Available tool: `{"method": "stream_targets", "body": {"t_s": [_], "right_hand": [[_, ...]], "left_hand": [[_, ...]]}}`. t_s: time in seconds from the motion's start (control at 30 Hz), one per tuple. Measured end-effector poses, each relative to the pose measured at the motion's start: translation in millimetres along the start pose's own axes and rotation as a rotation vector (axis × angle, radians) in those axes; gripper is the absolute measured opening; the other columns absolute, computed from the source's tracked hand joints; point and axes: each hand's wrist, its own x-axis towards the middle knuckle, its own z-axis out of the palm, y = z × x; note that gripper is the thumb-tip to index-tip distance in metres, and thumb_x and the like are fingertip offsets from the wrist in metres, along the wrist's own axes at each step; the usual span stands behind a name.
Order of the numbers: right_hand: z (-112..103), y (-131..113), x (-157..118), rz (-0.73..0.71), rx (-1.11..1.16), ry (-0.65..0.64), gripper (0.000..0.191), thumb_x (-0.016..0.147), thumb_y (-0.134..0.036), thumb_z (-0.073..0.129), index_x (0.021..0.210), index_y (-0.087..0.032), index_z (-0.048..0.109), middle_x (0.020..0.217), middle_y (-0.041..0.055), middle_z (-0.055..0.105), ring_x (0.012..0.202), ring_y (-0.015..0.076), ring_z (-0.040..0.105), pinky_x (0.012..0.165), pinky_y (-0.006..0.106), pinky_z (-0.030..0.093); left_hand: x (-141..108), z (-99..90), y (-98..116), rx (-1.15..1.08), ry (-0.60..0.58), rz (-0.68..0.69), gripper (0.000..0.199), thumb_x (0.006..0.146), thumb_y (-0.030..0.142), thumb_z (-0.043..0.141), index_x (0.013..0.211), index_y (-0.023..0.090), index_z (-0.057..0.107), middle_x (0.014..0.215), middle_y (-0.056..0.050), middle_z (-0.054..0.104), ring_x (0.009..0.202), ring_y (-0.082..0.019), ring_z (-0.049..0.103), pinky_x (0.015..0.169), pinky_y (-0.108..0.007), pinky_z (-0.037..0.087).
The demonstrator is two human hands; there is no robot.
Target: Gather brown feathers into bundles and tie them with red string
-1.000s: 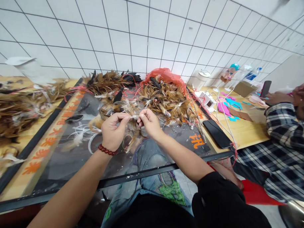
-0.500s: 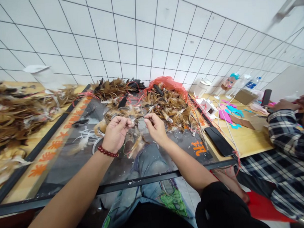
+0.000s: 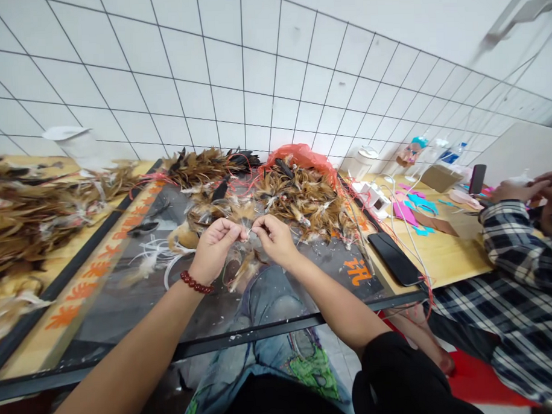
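Observation:
Over the glass-topped table (image 3: 202, 312), my hands meet fingertip to fingertip. My left hand (image 3: 216, 248), with a dark red bead bracelet (image 3: 196, 283) at its wrist, pinches the pale quill end of a small brown feather bunch (image 3: 242, 212), which fans out behind the fingers. My right hand (image 3: 276, 240) is closed in a pinch against the same pale end; whatever thin thing it grips is too small to make out. Loose feathers (image 3: 246, 269) lie just below the hands. White quills (image 3: 166, 250) are left of my left hand.
Behind the hands, a heap of brown feathers (image 3: 303, 200) rests by a red plastic bag (image 3: 301, 153). More feathers (image 3: 45, 221) cover the left side. A black phone (image 3: 394, 258), cables and a white adapter (image 3: 373, 196) sit at right. A co-worker's plaid sleeve (image 3: 512, 235) is beyond.
My right hand has moved left, closing the gap so its fingertips now meet those of my left hand. The whole view has shifted slightly.

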Motion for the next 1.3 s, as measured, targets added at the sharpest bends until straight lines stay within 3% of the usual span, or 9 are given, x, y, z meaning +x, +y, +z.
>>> {"method": "stream_targets", "body": {"t_s": [0.2,0.43,0.63,0.77,0.87,0.97,1.13,1.3], "right_hand": [[1,5,-2,-0.012,-0.268,-0.046,0.015,0.092,-0.015,0.045,0.088,-0.021,0.058,0.089,0.004,0.063,0.086,0.0177,0.057,0.078,0.028,0.041],[-2,2,-6,-0.109,-0.44,-0.082,0.018,0.098,-0.032,0.048,0.093,-0.021,0.062,0.099,0.0069,0.065,0.097,0.0209,0.054,0.084,0.034,0.035],[-1,-4,-5,-0.045,-0.302,0.0,0.017,0.096,-0.034,0.054,0.091,-0.02,0.063,0.103,0.0064,0.061,0.102,0.0192,0.055,0.088,0.033,0.036],[-1,-8,-5,-0.104,-0.224,-0.028,0.019,0.095,-0.034,0.053,0.087,-0.021,0.065,0.1,0.006,0.061,0.1,0.0191,0.057,0.091,0.035,0.038],[-5,-9,-5,-0.185,-0.198,-0.091,0.022,0.097,-0.026,0.044,0.107,-0.021,0.064,0.118,0.0097,0.061,0.113,0.0202,0.055,0.095,0.035,0.04],[-6,-4,-5,-0.235,-0.253,-0.171,0.038,0.096,-0.016,0.04,0.13,-0.022,0.055,0.134,0.0102,0.058,0.122,0.0206,0.053,0.097,0.035,0.04],[3,6,-6,-0.151,-0.268,-0.196,0.025,0.097,-0.022,0.046,0.106,-0.022,0.069,0.107,0.0081,0.071,0.101,0.0199,0.062,0.088,0.034,0.041],[3,4,-4,-0.109,-0.119,-0.066,0.02,0.096,-0.031,0.052,0.102,-0.023,0.07,0.106,0.0058,0.071,0.104,0.0184,0.062,0.089,0.033,0.042]], "left_hand": [[2,0.9,-6,-0.016,0.067,-0.039,0.031,0.066,0.038,0.081,0.065,0.016,0.058,0.06,0.0,0.061,0.06,-0.011,0.054,0.063,-0.025,0.045],[7,-4.2,-11,0.047,0.258,-0.104,0.036,0.052,0.031,0.087,0.071,0.016,0.061,0.059,-0.001,0.067,0.056,-0.013,0.061,0.058,-0.024,0.048],[4,-4.0,-11,0.169,0.186,-0.094,0.033,0.051,0.034,0.089,0.071,0.014,0.072,0.066,-0.003,0.069,0.06,-0.013,0.059,0.061,-0.026,0.049],[0,-1.1,-11,0.281,0.158,-0.048,0.03,0.052,0.033,0.087,0.071,0.015,0.074,0.067,-0.004,0.07,0.062,-0.014,0.059,0.061,-0.027,0.048],[-1,-0.8,-10,0.344,0.153,0.013,0.022,0.057,0.033,0.085,0.066,0.016,0.074,0.067,-0.004,0.07,0.062,-0.015,0.059,0.062,-0.027,0.047],[-1,-2.4,-10,0.288,0.141,-0.012,0.023,0.058,0.034,0.084,0.07,0.017,0.074,0.07,-0.004,0.071,0.064,-0.015,0.059,0.065,-0.029,0.048],[3,-5.3,-12,0.109,0.164,-0.007,0.025,0.059,0.034,0.085,0.069,0.017,0.071,0.069,-0.003,0.068,0.064,-0.013,0.058,0.065,-0.027,0.048],[4,-5.2,-8,-0.054,0.087,-0.146,0.029,0.058,0.035,0.086,0.067,0.015,0.067,0.064,-0.002,0.063,0.059,-0.012,0.055,0.061,-0.026,0.047]]}}
